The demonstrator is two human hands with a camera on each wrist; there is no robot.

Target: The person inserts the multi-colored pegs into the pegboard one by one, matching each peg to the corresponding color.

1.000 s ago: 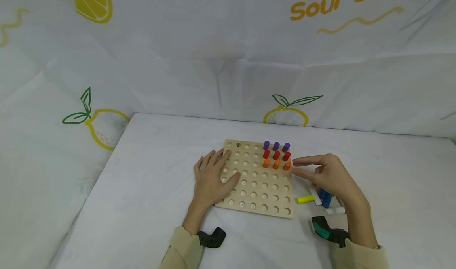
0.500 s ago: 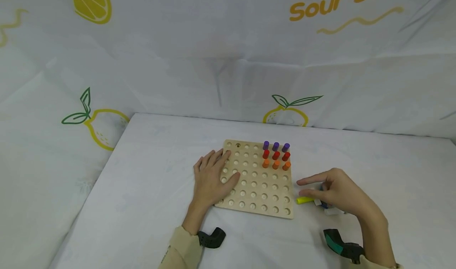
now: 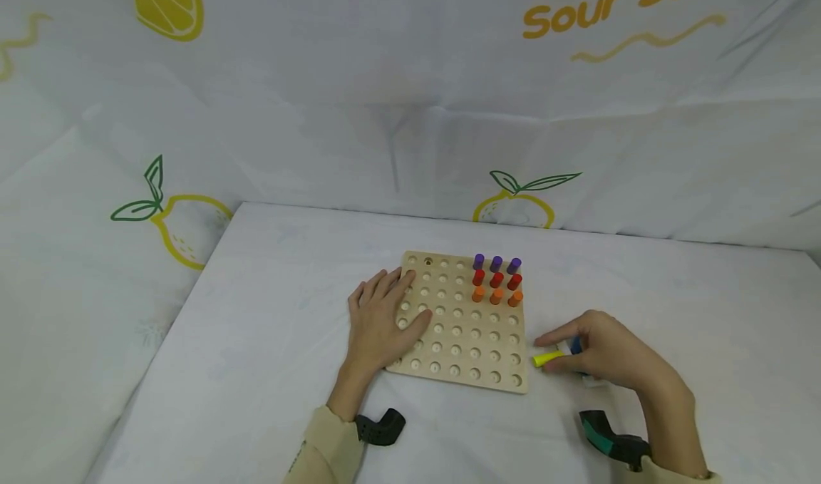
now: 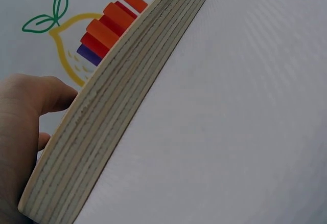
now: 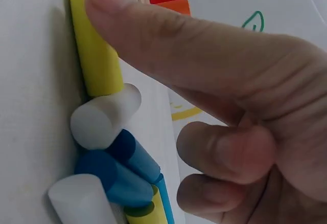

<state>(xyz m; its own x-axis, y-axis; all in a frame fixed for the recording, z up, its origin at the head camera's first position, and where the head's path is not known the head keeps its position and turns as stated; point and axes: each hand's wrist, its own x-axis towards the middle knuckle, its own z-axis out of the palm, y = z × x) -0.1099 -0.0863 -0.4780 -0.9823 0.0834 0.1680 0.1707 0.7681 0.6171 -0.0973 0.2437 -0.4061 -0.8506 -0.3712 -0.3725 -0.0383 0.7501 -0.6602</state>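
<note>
L hand point(image 3: 381, 327) on the holey board point(image 3: 466, 341), yellow peg point(image 3: 544, 358) by R hand point(image 3: 609, 359).
L hand rests wide over board's L edge. Purple pegs point(image 3: 497, 264), red pegs point(image 3: 497, 280) & orange pegs point(image 3: 497, 296) stand in far R corner. Yellow peg lies just R of board. R thumb & pointer are a bit apart around it; can't tell if both touch. Prob. pick-up step; next move likely needs a snug pinch, w/o bumping white peg point(image 5: 97, 124) & blue pegs point(image 5: 122, 183).
</note>
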